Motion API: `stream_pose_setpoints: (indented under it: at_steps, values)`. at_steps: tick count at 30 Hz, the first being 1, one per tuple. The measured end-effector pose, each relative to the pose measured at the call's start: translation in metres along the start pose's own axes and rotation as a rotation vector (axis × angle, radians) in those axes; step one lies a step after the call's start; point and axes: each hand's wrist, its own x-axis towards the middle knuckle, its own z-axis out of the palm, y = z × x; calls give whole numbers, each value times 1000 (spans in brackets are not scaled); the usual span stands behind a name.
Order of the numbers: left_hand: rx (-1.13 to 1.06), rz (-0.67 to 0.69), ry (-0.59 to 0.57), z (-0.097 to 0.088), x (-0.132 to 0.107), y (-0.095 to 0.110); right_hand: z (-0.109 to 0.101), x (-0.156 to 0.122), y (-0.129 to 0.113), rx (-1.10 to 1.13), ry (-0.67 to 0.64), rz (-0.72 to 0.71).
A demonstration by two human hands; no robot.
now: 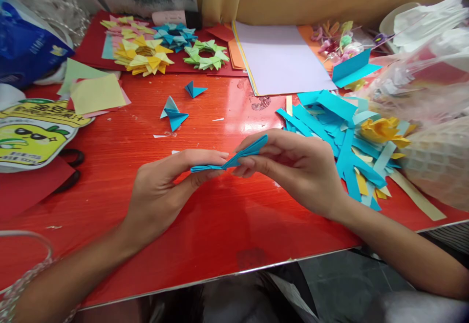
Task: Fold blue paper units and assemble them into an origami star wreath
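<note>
My left hand [166,186] and my right hand [293,166] meet over the middle of the red table [205,225]. Between them they pinch a folded blue paper piece [234,157]. The left fingers hold its flat left end; the right fingers grip the end that tilts upward. Two small folded blue pieces [174,113] [194,89] lie on the table just beyond the hands.
A heap of blue paper strips [330,122] with a yellow paper flower [383,130] lies at right. Paper stars in yellow [144,56], blue [175,34] and green [205,54] sit at the back. White sheets [282,59], pastel squares [95,93] and plastic bags [432,93] surround them.
</note>
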Motion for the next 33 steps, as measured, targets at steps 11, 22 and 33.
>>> stream_pose_setpoints:
  at_steps: [11, 22, 33]
  values:
    - [7, 81, -26, 0, 0, -4, 2, -6, -4, -537, 54, -290]
    - [78, 97, 7, 0, -1, -5, -3, -10, -4, -842, 53, -569]
    - [52, 162, 13, 1, 0, -7, 0, -8, -7, -919, 128, -560]
